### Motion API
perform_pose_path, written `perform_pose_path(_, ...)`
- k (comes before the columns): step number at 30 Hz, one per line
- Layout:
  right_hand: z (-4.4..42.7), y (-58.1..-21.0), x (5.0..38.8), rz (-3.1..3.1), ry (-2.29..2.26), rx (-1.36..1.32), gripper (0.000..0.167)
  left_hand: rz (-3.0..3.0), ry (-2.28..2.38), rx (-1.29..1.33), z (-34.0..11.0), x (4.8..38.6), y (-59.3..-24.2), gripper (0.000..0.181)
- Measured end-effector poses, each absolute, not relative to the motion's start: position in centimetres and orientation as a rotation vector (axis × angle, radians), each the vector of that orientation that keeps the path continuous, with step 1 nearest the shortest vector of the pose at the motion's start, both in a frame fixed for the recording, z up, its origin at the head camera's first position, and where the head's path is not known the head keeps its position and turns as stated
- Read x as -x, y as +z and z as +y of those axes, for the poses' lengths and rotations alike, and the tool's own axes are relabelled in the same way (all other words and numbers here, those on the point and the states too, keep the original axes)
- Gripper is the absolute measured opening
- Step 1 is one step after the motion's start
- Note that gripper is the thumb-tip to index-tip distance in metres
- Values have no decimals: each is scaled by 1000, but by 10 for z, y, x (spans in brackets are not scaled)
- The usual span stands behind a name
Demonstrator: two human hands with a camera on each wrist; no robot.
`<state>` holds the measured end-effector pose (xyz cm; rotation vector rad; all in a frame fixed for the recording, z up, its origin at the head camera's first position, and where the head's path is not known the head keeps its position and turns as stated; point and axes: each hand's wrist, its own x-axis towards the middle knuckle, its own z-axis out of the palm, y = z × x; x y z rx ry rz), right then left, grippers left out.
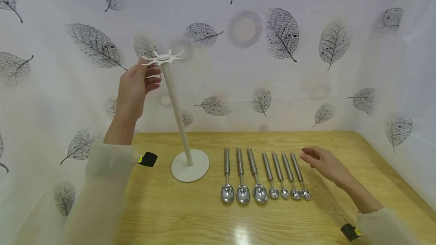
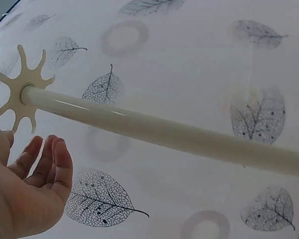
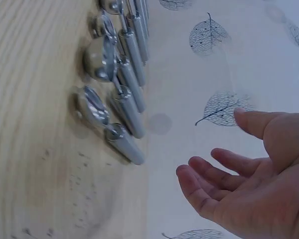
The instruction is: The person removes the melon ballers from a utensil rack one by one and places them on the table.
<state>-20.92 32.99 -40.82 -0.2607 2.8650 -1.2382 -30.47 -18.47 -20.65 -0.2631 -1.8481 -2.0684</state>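
A white utensil stand [image 1: 177,112] with a round base [image 1: 199,165] stands on the left of the table, its top a star-shaped rack of prongs [image 2: 32,82]. My left hand [image 1: 134,86] is raised at that rack and pinches a prong on its near left side; its other fingers curl loosely beside the pole. Several steel measuring spoons lie in a row, handles away: three larger ones [image 1: 243,194] on the left and smaller ones [image 1: 284,192] on the right. Just right of the last handle hovers my right hand [image 1: 325,165], fingers relaxed, holding nothing.
The wooden table [image 1: 170,214] has rounded far corners. A white curtain with a leaf print [image 1: 218,75] hangs behind it and along both sides. Small dark specks mark the tabletop [image 3: 79,184] near the right hand.
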Motion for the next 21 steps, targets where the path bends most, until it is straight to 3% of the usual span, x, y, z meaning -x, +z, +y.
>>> perform_pose_path(11, 314, -375, 203, 3076, -1002, 572, 63, -2403, -1075, 420, -211, 263, -248, 61)
perform_pose_path(21, 314, -388, 190, 3320, -469, 912, 77, -2615, -504, 595, -220, 227, -303, 64)
